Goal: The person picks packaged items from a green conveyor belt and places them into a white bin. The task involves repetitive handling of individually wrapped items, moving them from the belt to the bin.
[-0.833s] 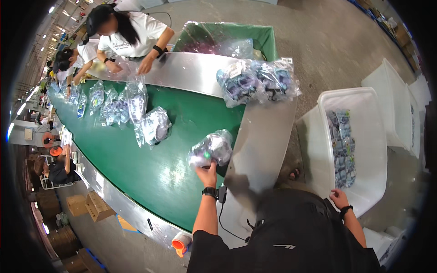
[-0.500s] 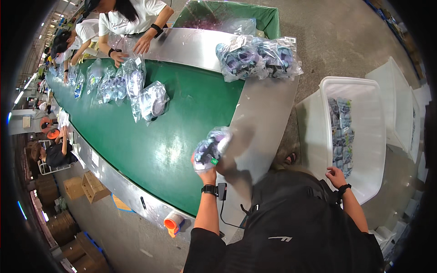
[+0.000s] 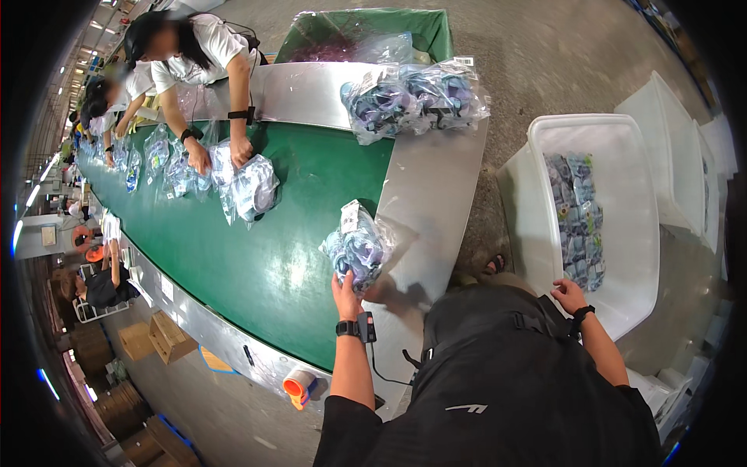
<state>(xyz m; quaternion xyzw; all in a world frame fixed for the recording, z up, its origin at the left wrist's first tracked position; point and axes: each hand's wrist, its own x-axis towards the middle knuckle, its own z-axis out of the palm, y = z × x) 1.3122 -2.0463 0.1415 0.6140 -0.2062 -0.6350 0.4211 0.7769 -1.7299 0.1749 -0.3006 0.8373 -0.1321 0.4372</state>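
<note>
My left hand (image 3: 347, 296) grips the lower end of a clear plastic bag of pale blue and purple shoes (image 3: 356, 247). The bag is over the end of the green conveyor belt (image 3: 311, 187), by its metal edge; whether it touches the surface I cannot tell. A white tag shows at the top of the bag. My right hand (image 3: 569, 296) is at the near rim of a white plastic bin (image 3: 622, 296), fingers loosely bent and apart, holding nothing. Inside that bin lie several packed bags of similar shoes (image 3: 577, 226).
Several bagged shoes (image 3: 412, 100) lie on the metal end plate (image 3: 428, 179). Across the belt, a co-worker (image 3: 202, 47) handles more bags (image 3: 253, 187). A green-lined container (image 3: 428, 31) stands behind. An orange tape roll (image 3: 297, 384) and a pen (image 3: 248, 356) sit on the near frame.
The bag in my left hand has turned, so its tagged end now points away from me. My right hand stays by the bin rim. The co-worker's hands have moved onto the nearest bags.
</note>
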